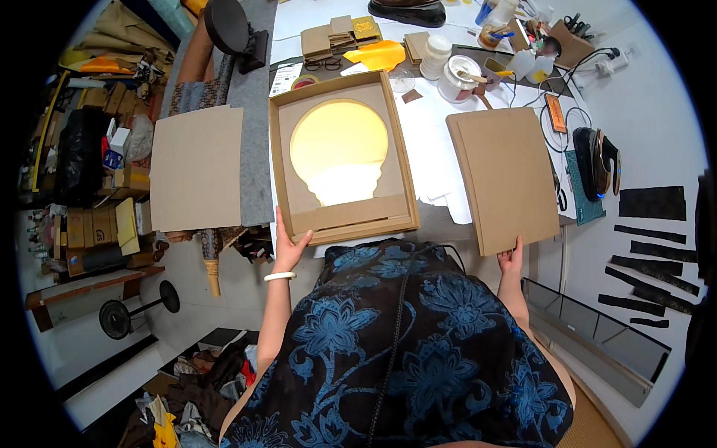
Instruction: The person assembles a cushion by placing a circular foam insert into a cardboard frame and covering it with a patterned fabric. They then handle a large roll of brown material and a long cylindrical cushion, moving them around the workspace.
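In front of me a shallow brown cardboard box (407, 179) sits without a lid on the table. Inside it shows a shiny, gold, mirror-like round shape (340, 134), whose lower part looks white and narrows at the bottom. My left hand (289, 245) grips the box's near left corner, with the thumb on the near wall and the fingers along the left side. On the right, my right hand (511, 257) holds the near edge of a flat cardboard panel (504, 175), thumb on top and the other fingers hidden beneath. Another flat cardboard sheet (196, 170) lies left of the box.
Beyond the box lie cardboard pieces (317, 42), a yellow sheet (376, 55) and glasses (323, 65). A white jar (459, 79) with a brush stands at the far right. Scissors (560, 193) and a green cutting mat (586, 190) lie beyond the panel.
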The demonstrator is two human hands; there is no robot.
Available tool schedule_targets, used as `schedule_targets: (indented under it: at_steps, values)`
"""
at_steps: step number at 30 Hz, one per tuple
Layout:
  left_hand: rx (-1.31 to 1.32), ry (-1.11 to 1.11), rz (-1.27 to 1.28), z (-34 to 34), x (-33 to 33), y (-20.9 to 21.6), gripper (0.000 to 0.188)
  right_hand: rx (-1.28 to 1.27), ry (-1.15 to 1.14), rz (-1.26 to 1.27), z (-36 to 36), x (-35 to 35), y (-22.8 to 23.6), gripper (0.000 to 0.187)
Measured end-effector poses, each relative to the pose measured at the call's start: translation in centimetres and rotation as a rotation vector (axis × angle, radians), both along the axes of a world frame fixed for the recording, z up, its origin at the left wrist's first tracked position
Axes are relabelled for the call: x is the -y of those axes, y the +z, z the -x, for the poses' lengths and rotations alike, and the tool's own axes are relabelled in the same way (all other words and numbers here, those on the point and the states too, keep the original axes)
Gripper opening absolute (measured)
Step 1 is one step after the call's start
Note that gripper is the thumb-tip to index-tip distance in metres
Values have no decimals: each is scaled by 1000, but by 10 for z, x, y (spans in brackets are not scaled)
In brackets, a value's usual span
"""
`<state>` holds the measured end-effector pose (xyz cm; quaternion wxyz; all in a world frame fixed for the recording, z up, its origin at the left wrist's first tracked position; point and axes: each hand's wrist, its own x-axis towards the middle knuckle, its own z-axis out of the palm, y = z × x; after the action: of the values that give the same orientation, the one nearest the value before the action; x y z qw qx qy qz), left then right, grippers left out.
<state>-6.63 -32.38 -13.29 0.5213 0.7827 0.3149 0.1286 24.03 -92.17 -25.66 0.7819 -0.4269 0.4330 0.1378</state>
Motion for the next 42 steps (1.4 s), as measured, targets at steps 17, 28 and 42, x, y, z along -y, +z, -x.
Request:
schedule_targets:
  at_steps: [17,28,42]
  values:
    - [-4,-5,-90,-1,0,3,107,15,-20,-40,4,-1,-2,63]
    - [-33,13,17,1,2,0,107,38,-13,-43,-1,-7,14,52]
    - [-20,36,54,0,6,2,105,345,89,-288,7,-26,69,42]
